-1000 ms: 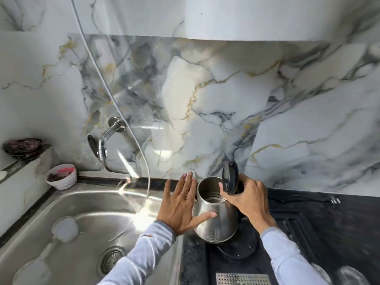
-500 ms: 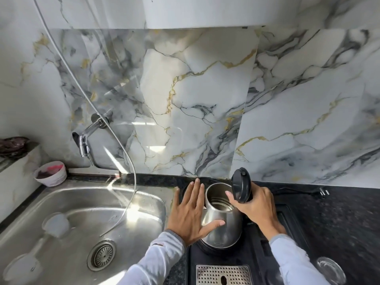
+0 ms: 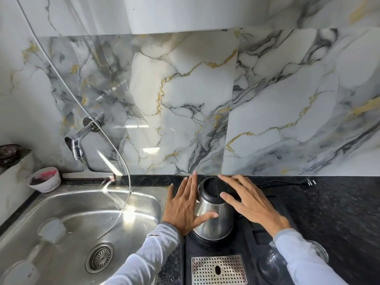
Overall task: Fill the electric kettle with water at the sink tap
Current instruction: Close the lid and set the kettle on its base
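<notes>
Kettle (image 3: 213, 219), one steel-bodied electric one with its black lid shut, stands on a black round base on the dark tabletop (image 3: 339, 202) at lower centre of the frame, just right of the sink (image 3: 72, 206). Two hands flank it. One left hand (image 3: 183, 208) lies flat with fingers spread, its thumb touching the steel wall. One right hand (image 3: 250, 204) is also spread flat, fingers resting across the lid, gripping nothing. One tap (image 3: 79, 140) juts from the marble wall at middle left, above the single steel basin with one round drain (image 3: 100, 257). One thin hose (image 3: 121, 161) hangs down into the basin. One small white bowl (image 3: 44, 178) sits on the ledge at the left, and one perforated metal plate (image 3: 219, 270) lies at bottom centre.
</notes>
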Tool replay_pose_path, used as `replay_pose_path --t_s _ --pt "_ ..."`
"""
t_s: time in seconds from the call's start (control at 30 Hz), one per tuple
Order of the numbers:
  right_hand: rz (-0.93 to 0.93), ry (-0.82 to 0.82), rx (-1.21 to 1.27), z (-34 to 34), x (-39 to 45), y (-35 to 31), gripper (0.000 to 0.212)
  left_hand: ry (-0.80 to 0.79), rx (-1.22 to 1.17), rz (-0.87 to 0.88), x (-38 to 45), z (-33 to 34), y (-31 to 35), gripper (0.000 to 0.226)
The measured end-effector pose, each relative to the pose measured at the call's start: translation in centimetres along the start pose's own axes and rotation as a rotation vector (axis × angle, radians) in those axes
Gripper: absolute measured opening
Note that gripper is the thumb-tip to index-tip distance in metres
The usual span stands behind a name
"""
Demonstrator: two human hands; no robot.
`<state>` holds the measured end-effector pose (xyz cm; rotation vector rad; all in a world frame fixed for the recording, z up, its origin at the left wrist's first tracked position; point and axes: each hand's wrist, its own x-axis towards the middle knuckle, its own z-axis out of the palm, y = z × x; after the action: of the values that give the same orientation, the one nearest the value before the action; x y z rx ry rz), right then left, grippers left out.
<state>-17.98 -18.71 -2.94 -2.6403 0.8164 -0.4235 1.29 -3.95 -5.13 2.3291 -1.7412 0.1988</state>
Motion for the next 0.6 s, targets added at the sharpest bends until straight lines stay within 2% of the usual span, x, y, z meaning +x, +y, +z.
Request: replay_pose_path --t_s 0.17,0.27,0.37,0.6 --pt "0.066 0.017 -0.177 0.2 -0.4 -0.8 0.069 0.023 0.017 -0.007 -0.5 0.3 0.2 0.115" --pt "0.091 -0.041 -0.246 0.0 -0.4 -1.1 0.071 0.043 0.047 -0.023 -0.7 0.0 0.2 0.107" --pt "0.087 -0.06 -0.271 -0.1 -0.2 -1.3 0.076 0.044 0.098 -0.027 -0.6 -0.6 0.3 0.102" --pt "0.086 -0.052 -0.319 0.5 -0.4 -1.6 0.07 -0.012 0.121 -0.087 -1.1 -0.5 0.9 0.096"
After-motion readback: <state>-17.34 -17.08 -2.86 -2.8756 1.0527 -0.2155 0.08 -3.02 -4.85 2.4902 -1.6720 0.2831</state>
